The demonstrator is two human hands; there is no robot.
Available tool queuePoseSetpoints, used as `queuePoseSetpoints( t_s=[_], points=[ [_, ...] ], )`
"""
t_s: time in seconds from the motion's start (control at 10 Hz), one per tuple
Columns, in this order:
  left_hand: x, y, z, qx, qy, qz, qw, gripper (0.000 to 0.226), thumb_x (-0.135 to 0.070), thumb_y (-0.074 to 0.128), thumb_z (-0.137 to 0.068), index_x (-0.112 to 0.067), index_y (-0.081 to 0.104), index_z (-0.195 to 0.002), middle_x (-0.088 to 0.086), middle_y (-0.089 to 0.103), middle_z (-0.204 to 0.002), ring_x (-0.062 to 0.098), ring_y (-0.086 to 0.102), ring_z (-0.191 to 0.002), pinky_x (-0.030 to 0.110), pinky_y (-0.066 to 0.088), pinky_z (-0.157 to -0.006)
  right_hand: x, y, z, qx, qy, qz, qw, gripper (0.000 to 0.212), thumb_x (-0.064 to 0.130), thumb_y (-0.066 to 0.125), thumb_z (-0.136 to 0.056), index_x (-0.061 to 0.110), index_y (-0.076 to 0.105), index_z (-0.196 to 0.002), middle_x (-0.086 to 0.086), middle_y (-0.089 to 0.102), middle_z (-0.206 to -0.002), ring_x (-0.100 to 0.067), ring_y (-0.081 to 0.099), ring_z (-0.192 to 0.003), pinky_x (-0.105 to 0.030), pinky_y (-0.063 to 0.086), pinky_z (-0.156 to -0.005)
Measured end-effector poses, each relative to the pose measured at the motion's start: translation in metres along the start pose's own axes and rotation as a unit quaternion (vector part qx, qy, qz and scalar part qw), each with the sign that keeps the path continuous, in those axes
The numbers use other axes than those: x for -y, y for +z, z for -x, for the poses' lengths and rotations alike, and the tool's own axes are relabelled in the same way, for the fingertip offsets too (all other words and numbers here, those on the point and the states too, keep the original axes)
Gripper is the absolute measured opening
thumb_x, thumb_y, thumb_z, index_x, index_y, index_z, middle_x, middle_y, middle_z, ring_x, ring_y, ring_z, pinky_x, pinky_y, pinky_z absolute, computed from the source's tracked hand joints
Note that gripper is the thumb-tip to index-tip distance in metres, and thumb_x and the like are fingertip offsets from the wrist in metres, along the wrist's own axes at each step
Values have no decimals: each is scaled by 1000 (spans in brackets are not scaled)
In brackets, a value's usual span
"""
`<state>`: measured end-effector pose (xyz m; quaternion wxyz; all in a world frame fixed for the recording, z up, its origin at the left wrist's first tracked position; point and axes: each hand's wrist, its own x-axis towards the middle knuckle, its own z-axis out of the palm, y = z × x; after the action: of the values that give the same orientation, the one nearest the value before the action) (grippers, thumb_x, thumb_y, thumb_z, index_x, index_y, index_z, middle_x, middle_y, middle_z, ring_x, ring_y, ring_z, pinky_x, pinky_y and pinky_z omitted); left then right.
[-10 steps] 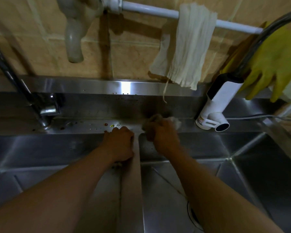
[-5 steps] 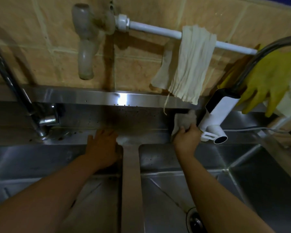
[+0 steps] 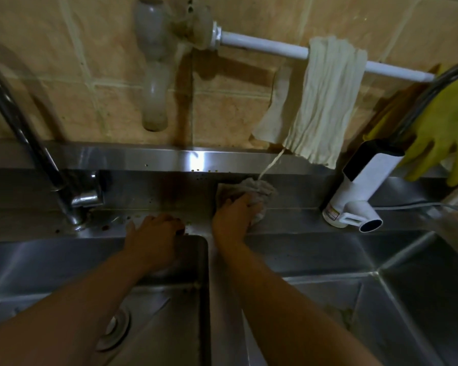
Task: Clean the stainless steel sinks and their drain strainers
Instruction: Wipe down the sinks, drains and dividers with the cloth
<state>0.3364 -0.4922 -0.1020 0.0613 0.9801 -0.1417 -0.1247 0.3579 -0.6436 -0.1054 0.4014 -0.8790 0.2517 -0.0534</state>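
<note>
A double stainless steel sink fills the lower view: the left basin and the right basin, split by a steel divider. My right hand grips a crumpled grey cloth against the steel ledge and backsplash behind the divider. My left hand rests with fingers curled over the back rim of the left basin. A round drain strainer shows at the bottom of the left basin. Small crumbs lie on the ledge near the faucet base.
A chrome faucet rises at the left. A white faucet head stands on the ledge at the right. Above, a cream cloth and yellow rubber gloves hang from a white pipe. Tan tiles cover the wall.
My right hand with the cloth has moved left from beside the white faucet head back to the ledge behind the divider. My left hand has stayed at the rim.
</note>
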Motion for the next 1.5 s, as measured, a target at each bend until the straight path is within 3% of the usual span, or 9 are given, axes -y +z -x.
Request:
queuePoseSetpoints(
  t_s=[0.3,0.4,0.5,0.7,0.8,0.9,1.1,1.2,1.5],
  points=[
    [-8,-9,-9,-27,-30,-44,998,24,-39,60,-87,-32,59,-110,-1,54,-111,22,52,-113,46,36,-102,-57,-80,-60,-208,64,-39,975,83,22,56,-93,-3,-1,-150,-28,9,-154,-39,21,-140,-40,21,-111],
    [-7,-13,-11,-16,-13,-54,998,19,-36,60,-88,-27,61,-104,0,49,-99,23,53,-109,48,40,-100,-62,-91,-69,-216,65,-35,974,82,20,56,-93,-3,1,-150,-30,15,-152,-41,26,-137,-42,25,-109],
    [-7,-14,-9,-25,3,-63,998,23,-37,59,-88,-27,60,-108,1,51,-106,23,52,-110,50,38,-102,-43,-71,-49,-214,43,-32,975,75,14,51,-94,1,4,-151,-28,10,-154,-39,20,-141,-43,24,-110],
    [8,-19,4,4,40,-83,996,38,-45,54,-89,-35,49,-125,-2,49,-131,21,45,-123,47,36,-105,-2,-2,18,-64,-136,-131,980,81,5,43,-89,22,-2,-154,-12,-8,-156,-46,7,-141,-57,16,-112],
    [28,-20,9,-42,18,-118,992,52,-55,46,-89,-40,37,-138,-6,44,-141,19,42,-129,38,34,-104,-16,-21,7,-73,-136,-89,984,81,8,48,-90,24,1,-154,-13,-9,-158,-44,9,-142,-54,18,-113],
    [48,-16,11,-36,-29,-111,993,45,-51,47,-89,-43,40,-133,-10,39,-145,16,36,-134,43,29,-106,-36,-58,-24,-126,-88,-22,988,70,11,50,-94,13,11,-153,-24,-16,-156,-42,0,-145,-44,12,-117],
    [51,-6,13,-28,-26,-76,996,42,-49,57,-83,-43,46,-124,-10,42,-137,16,40,-128,46,33,-100,-43,-101,-52,-178,-20,-45,983,77,7,51,-91,14,7,-154,-20,0,-157,-41,14,-142,-45,20,-114],
    [51,-9,12,-16,-24,-95,995,45,-46,59,-83,-41,46,-125,-7,45,-135,17,43,-126,46,30,-101,-15,-68,-36,-170,18,-22,985,79,14,53,-93,11,2,-153,-28,-13,-155,-43,8,-144,-42,20,-115],
    [80,-16,28,-8,2,-94,996,40,-36,56,-86,-35,50,-126,-6,41,-139,17,41,-129,39,39,-102,74,54,47,-81,-76,-68,991,83,30,54,-92,25,-1,-153,-23,-27,-153,-38,-12,-145,-38,-3,-114]
  ],
)
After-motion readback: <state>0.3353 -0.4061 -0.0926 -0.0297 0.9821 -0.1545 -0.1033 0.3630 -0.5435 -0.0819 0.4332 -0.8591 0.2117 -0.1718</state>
